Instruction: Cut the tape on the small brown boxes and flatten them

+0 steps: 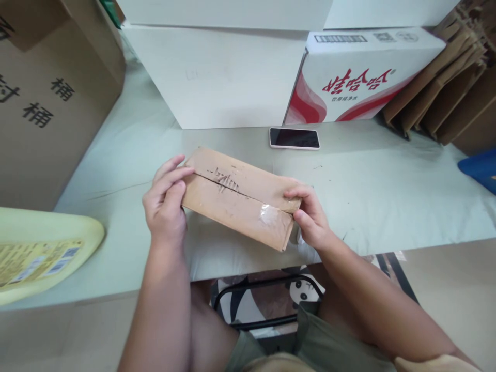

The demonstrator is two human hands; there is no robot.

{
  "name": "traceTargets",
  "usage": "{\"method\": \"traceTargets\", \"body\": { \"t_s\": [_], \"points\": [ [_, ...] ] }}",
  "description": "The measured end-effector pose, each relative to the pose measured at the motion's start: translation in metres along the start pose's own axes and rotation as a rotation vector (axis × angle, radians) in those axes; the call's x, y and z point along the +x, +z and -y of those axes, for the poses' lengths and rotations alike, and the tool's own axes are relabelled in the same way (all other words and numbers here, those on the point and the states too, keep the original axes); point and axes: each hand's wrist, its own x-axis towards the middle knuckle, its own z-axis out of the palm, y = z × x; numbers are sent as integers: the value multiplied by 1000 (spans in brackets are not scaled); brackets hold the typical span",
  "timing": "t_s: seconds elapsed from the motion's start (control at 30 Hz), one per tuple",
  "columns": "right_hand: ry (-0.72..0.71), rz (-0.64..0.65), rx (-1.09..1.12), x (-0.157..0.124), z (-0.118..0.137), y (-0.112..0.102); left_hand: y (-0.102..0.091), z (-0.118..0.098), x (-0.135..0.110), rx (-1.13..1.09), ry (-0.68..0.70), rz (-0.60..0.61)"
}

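A small brown cardboard box (240,196) is held tilted above the pale green tabletop, its right end lower in view than its left. My left hand (166,194) grips the box's left end, with fingers over the top edge. At the other end my right hand (312,217) grips the corner, thumb and fingers near the seam. Along the middle of the upper face runs a seam with dark torn marks, and a shiny piece of clear tape sticks near the right end. A small whitish item shows partly beneath my right hand; I cannot make out what it is.
A phone (294,138) lies behind the box, before white cartons (228,77) and a red-and-white carton (356,82). A large brown carton (77,103) and a yellow jug (50,253) stand left. Paper bags (445,88) and a blue object (480,170) are at right.
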Motion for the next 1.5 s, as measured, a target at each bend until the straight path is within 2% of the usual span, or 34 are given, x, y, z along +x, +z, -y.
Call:
{"method": "traceTargets", "body": {
  "t_s": [0.4, 0.57, 0.93, 1.07, 1.17, 1.27, 1.33, 1.4, 1.47, 1.5],
  "points": [
    [24, 47, 2, 0, 2, -5, 2, -5, 1, 5, -16, -5],
    [22, 58, 100, -5, -4, -2, 3, -6, -1, -11, 0, 2],
    [257, -30, 291, -9, -3, 3, 2, -7, -3, 110, 27, 32],
    [229, 22, 339, -9, 1, 0, 2, -13, 0, 168, 45, 45],
    [205, 116, 336, -9, 7, -4, -2, -16, 3, 156, -7, 31],
    [183, 196, 285, -8, 8, -7, -9, -17, 7, 104, -123, -21],
    [236, 181, 239, -8, 6, -7, -13, -19, 11, 70, -214, -77],
    [333, 165, 224, -7, 3, -5, -15, -20, 15, 57, -288, -215],
    [384, 219, 257, -6, 1, -3, -15, -22, 18, 71, -332, -386],
    [378, 259, 277, -6, 1, -2, -15, -22, 19, 81, -366, -408]
  ]
}}
